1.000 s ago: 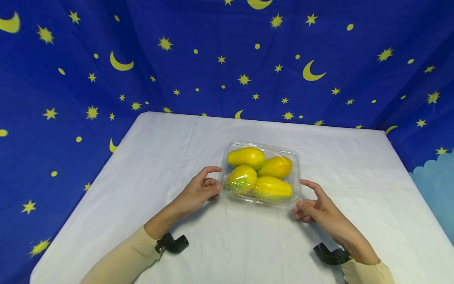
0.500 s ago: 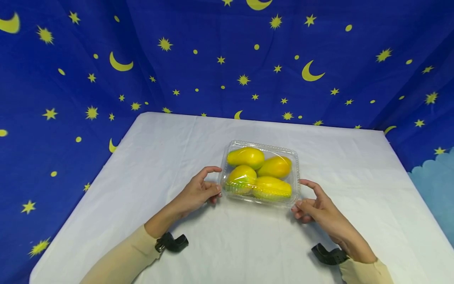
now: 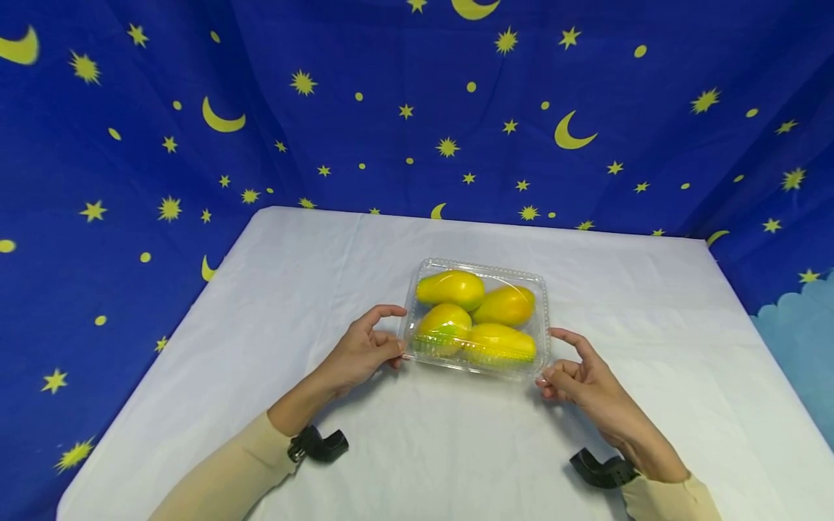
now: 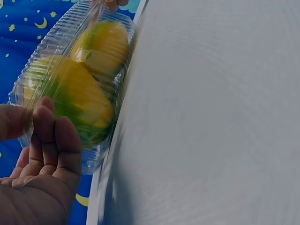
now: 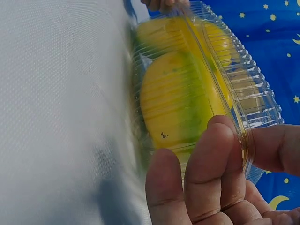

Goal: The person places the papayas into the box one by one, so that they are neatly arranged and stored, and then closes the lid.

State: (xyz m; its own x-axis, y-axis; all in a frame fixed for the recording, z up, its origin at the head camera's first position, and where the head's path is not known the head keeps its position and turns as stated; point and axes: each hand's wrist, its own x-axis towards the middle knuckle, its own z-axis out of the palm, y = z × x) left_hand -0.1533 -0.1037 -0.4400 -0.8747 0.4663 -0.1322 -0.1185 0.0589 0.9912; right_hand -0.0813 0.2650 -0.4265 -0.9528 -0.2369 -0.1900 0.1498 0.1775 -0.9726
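A clear plastic clamshell box [image 3: 504, 272] with a lid sits on the white-covered table, its lid down over several yellow-green mangoes [image 3: 451, 289]. At its left edge my left hand [image 3: 361, 354] pinches the rim between thumb and fingers. My right hand [image 3: 589, 383] grips the rim near the right front corner, index finger up along the side. In the left wrist view, the fingers [image 4: 68, 136] lie against the ribbed wall below the rim. The right wrist view has the box's rim between the thumb and fingers [image 5: 208, 154]; a mango inside shows small dark specks.
The white tablecloth [image 3: 313, 275] spreads around the box. Behind and at the sides hangs a blue cloth [image 3: 365, 130] with yellow moons and stars. A light blue scalloped patch [image 3: 798, 347] shows at the right. Both wrists wear black camera mounts [image 3: 326, 444].
Hardly anything differs; the box and the right hand have shifted very slightly left. Both hands keep hold of the box's rim.
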